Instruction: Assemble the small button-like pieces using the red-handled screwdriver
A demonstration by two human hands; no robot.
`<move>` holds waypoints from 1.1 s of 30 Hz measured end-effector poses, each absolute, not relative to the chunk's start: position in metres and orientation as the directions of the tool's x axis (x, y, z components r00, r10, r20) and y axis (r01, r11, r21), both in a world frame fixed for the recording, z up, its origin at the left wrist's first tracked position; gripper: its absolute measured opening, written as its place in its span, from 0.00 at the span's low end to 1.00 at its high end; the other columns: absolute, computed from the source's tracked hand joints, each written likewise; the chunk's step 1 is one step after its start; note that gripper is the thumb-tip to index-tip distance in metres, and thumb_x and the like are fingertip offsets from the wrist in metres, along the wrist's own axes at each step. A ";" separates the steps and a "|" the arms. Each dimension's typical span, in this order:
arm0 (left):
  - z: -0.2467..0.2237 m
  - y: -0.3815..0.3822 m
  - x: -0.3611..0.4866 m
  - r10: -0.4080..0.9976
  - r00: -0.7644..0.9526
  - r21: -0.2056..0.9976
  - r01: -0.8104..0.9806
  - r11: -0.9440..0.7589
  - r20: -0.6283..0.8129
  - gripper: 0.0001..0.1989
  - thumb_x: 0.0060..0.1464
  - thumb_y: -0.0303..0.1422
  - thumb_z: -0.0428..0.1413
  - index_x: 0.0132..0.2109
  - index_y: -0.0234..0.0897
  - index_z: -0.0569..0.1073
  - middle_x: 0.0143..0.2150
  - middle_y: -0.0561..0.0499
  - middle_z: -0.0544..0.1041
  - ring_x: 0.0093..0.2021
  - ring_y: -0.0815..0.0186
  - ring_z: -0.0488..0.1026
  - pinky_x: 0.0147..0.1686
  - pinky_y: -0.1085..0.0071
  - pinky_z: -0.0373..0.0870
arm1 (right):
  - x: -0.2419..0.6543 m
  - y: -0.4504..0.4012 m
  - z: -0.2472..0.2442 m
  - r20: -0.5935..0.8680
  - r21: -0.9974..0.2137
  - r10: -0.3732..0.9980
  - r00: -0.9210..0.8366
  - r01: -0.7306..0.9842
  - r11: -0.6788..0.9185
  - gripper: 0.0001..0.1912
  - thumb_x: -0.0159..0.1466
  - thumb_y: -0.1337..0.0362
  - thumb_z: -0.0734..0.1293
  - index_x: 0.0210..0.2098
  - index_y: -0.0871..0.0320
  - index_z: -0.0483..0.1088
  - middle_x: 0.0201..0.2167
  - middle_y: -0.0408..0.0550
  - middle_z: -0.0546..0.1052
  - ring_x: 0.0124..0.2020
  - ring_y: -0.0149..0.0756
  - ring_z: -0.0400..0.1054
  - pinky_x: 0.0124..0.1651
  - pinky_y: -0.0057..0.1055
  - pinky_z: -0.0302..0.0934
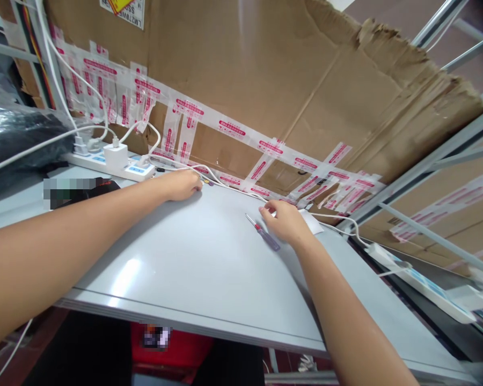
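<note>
My left hand (184, 185) reaches to the back of the table, its fingers curled and closed. What they hold, if anything, is hidden. Just beyond its fingertips lie a few small yellowish and dark pieces (209, 183). My right hand (284, 217) rests low over the table toward the right, fingers loosely bent with the thumb apart, and no object shows in them. Beside it on the tabletop lies a screwdriver (269, 237) with a translucent purplish handle, a red collar and a thin metal shaft. A white sheet or card (312, 221) is partly covered behind the right wrist.
The glossy grey-white table (185, 257) backs onto a large taped cardboard sheet (241, 80). A white power strip (139, 170) with plugs and cables stands at back left, near a black plastic bag (20, 139). Another power strip (422, 284) lies right, beside a metal frame (422, 166).
</note>
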State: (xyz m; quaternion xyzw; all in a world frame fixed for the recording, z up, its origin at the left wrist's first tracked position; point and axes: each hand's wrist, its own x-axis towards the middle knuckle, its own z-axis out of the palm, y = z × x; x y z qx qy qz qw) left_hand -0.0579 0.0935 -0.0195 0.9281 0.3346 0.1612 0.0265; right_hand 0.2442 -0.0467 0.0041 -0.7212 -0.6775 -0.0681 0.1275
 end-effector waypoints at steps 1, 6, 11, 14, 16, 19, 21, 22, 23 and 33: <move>-0.021 0.097 -0.058 0.625 0.733 0.159 0.606 -0.779 0.269 0.12 0.51 0.32 0.52 0.39 0.41 0.80 0.42 0.48 0.80 0.45 0.60 0.73 0.49 0.69 0.65 | 0.241 -0.048 0.004 0.249 -0.104 0.967 0.057 0.994 -0.032 0.16 0.67 0.53 0.59 0.39 0.57 0.72 0.39 0.52 0.78 0.39 0.38 0.70 0.39 0.30 0.56; -0.023 0.104 -0.060 0.643 0.721 0.180 0.618 -0.766 0.260 0.11 0.48 0.31 0.54 0.37 0.40 0.79 0.39 0.48 0.80 0.42 0.61 0.74 0.47 0.70 0.65 | 0.231 -0.056 0.008 0.097 -0.107 0.995 0.031 0.994 -0.020 0.16 0.65 0.50 0.62 0.32 0.56 0.70 0.30 0.47 0.77 0.31 0.36 0.68 0.32 0.30 0.53; -0.018 0.091 -0.054 0.629 0.709 0.212 0.594 -0.776 0.318 0.11 0.49 0.31 0.53 0.37 0.39 0.79 0.37 0.48 0.80 0.40 0.61 0.74 0.45 0.70 0.65 | 0.225 -0.059 0.004 -0.010 -0.084 0.999 -0.031 0.996 0.030 0.14 0.65 0.51 0.62 0.33 0.55 0.67 0.30 0.46 0.77 0.29 0.36 0.67 0.30 0.29 0.50; -0.013 0.074 -0.043 0.578 0.725 0.191 0.550 -0.813 0.374 0.13 0.51 0.29 0.50 0.39 0.38 0.79 0.39 0.48 0.80 0.41 0.62 0.74 0.45 0.70 0.65 | 0.218 -0.056 -0.008 0.065 -0.045 0.993 -0.098 0.994 0.101 0.11 0.68 0.57 0.58 0.34 0.55 0.66 0.32 0.49 0.77 0.30 0.36 0.67 0.31 0.30 0.49; -0.012 0.063 -0.035 0.568 0.728 0.193 0.538 -0.821 0.384 0.13 0.52 0.28 0.49 0.40 0.38 0.78 0.40 0.48 0.80 0.40 0.63 0.74 0.42 0.71 0.65 | 0.213 -0.052 -0.017 0.146 -0.017 0.982 -0.118 0.992 0.122 0.11 0.69 0.59 0.57 0.35 0.56 0.66 0.34 0.51 0.77 0.32 0.37 0.67 0.32 0.30 0.49; -0.013 0.050 -0.024 0.553 0.732 0.228 0.505 -0.832 0.398 0.13 0.53 0.28 0.50 0.41 0.38 0.77 0.41 0.48 0.79 0.38 0.65 0.73 0.39 0.72 0.65 | 0.205 -0.046 -0.026 0.273 -0.071 0.959 -0.072 0.993 0.095 0.13 0.70 0.58 0.55 0.34 0.56 0.65 0.35 0.51 0.77 0.33 0.38 0.67 0.33 0.31 0.49; -0.014 0.044 -0.018 0.520 0.747 0.258 0.452 -0.854 0.414 0.12 0.53 0.28 0.50 0.41 0.37 0.77 0.40 0.49 0.79 0.37 0.65 0.72 0.38 0.72 0.65 | 0.202 -0.043 -0.029 0.344 -0.168 0.939 -0.017 0.983 0.079 0.14 0.70 0.57 0.54 0.32 0.55 0.63 0.33 0.50 0.76 0.33 0.37 0.67 0.34 0.30 0.50; -0.015 0.042 -0.016 0.505 0.755 0.274 0.425 -0.862 0.418 0.11 0.53 0.28 0.50 0.40 0.37 0.76 0.40 0.49 0.78 0.36 0.66 0.72 0.38 0.72 0.65 | 0.201 -0.042 -0.030 0.370 -0.227 0.929 0.015 0.971 0.075 0.15 0.70 0.56 0.54 0.31 0.55 0.62 0.32 0.49 0.75 0.33 0.37 0.67 0.35 0.30 0.50; -0.016 0.040 -0.014 0.496 0.762 0.291 0.405 -0.867 0.417 0.10 0.53 0.28 0.51 0.40 0.37 0.76 0.38 0.49 0.78 0.36 0.66 0.72 0.37 0.72 0.64 | 0.201 -0.041 -0.031 0.386 -0.290 0.921 0.046 0.954 0.074 0.16 0.70 0.55 0.53 0.31 0.55 0.61 0.30 0.47 0.75 0.32 0.37 0.66 0.35 0.30 0.51; -0.019 0.036 -0.007 0.664 0.680 0.679 0.330 -0.655 0.310 0.10 0.48 0.31 0.58 0.39 0.35 0.77 0.33 0.51 0.79 0.33 0.67 0.74 0.33 0.73 0.68 | 0.208 -0.042 -0.028 0.334 -0.581 0.941 -0.059 0.773 0.255 0.12 0.68 0.59 0.54 0.33 0.54 0.64 0.26 0.40 0.68 0.31 0.35 0.63 0.37 0.28 0.54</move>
